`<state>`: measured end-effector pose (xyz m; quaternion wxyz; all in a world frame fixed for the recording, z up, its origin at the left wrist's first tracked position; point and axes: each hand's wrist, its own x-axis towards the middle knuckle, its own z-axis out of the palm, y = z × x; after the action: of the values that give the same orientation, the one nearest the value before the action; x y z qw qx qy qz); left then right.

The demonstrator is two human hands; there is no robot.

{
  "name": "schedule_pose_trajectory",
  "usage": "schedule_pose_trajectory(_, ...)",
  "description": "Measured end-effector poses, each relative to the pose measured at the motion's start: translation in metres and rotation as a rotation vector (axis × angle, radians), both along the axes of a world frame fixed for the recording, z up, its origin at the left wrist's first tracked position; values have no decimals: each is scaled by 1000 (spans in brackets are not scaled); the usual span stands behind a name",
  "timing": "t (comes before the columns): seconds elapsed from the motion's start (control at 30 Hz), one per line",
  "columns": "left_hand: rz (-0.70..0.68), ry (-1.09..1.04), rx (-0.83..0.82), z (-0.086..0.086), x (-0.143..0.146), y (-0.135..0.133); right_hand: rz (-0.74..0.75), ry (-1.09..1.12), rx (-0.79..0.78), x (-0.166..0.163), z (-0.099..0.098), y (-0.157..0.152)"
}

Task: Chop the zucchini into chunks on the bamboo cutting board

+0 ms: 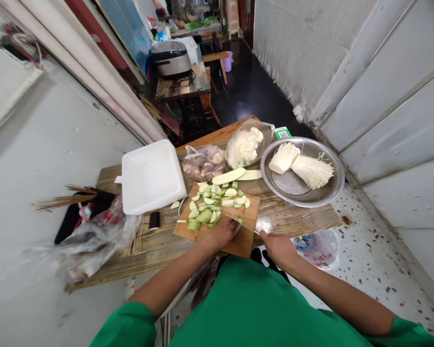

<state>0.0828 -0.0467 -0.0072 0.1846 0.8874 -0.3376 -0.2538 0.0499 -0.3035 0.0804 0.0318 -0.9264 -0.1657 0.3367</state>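
Note:
My right hand [279, 248] is closed round the handle of a knife [248, 226], whose thin blade reaches left over the wooden cutting board [246, 246]. Under the blade lies a green-skinned piece of zucchini [238, 224], with the fingers of my left hand [220, 236] curled against its left side. Many pale, green-edged zucchini slices [208, 205] are spread over the upper and left parts of the board. Just beyond it rest long zucchini halves [229, 176], cut face up. My left fingertips are partly hidden.
A white plastic tub [150, 177] stands at the left, beside crumpled plastic bags [101, 241] and skewers. Behind the board are a bag of mushrooms [204, 163] and a bag of cauliflower [242, 148]. A steel basin [285, 187] with enoki mushrooms [313, 169] sits at the right.

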Motion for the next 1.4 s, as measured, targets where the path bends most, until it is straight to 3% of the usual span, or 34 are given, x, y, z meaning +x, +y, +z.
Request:
schedule_pose_trajectory(0.2, 67, 21, -12, -3, -2, 2, -43, 20, 20, 0, 2, 1)
schedule_pose_trajectory(0.53, -56, -107, 106, 4, -3, 3, 30, 22, 7, 2, -3, -4)
schedule_pose_trajectory(0.7, -190, -228, 172, 2, -1, 3, 6, 45, 20, 1, -19, -3)
schedule_pose_trajectory(0.9, -230, -264, 232, 7, -6, 4, -29, 49, 31, 1, -37, -6)
schedule_pose_trajectory(1.13, -257, -275, 274, 17, -6, 3, 6, 41, 7, -5, -20, -3)
schedule_pose_trajectory(1.4, -201, -222, 274, 8, -6, 6, 6, 53, 1, -9, 2, 4)
